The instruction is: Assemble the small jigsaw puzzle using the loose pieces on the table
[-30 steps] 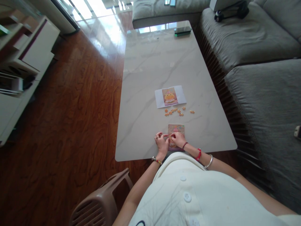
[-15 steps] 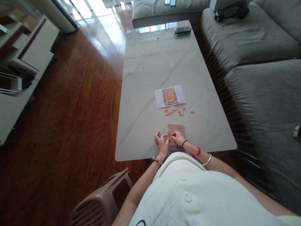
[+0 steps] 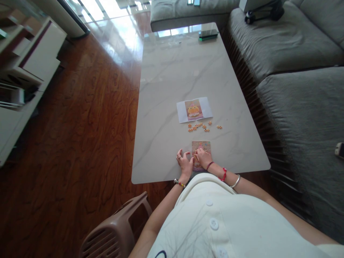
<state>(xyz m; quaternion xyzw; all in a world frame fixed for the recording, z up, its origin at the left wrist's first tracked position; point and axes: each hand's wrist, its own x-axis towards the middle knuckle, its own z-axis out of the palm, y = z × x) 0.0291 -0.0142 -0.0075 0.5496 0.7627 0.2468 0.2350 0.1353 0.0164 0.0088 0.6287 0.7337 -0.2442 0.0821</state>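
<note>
A small jigsaw puzzle board (image 3: 204, 144) with a brown and pink picture lies flat near the table's front edge. My right hand (image 3: 203, 158) rests over its middle, fingers curled and pressed together; whatever they hold is hidden beneath them. At the board's left edge, my left hand (image 3: 185, 163) has its fingers apart, with the thumb touching the board's side. Beyond the board lie several loose orange puzzle pieces (image 3: 199, 125), and a separate group (image 3: 219, 127) sits to their right. Behind them is a creased paper sheet (image 3: 206, 107) with a printed picture of an orange figure (image 3: 193, 110).
All this lies on a white marble-patterned table (image 3: 161, 86). A dark flat device (image 3: 208, 34) is at its far right corner. A grey sofa (image 3: 303, 100) runs along the right. A brown plastic stool (image 3: 115, 229) stands at the front left, on the wooden floor (image 3: 80, 136).
My right hand has shifted slightly left and its fingers have curled down over the board, away from my left fingertips. My left hand stays almost where it was.
</note>
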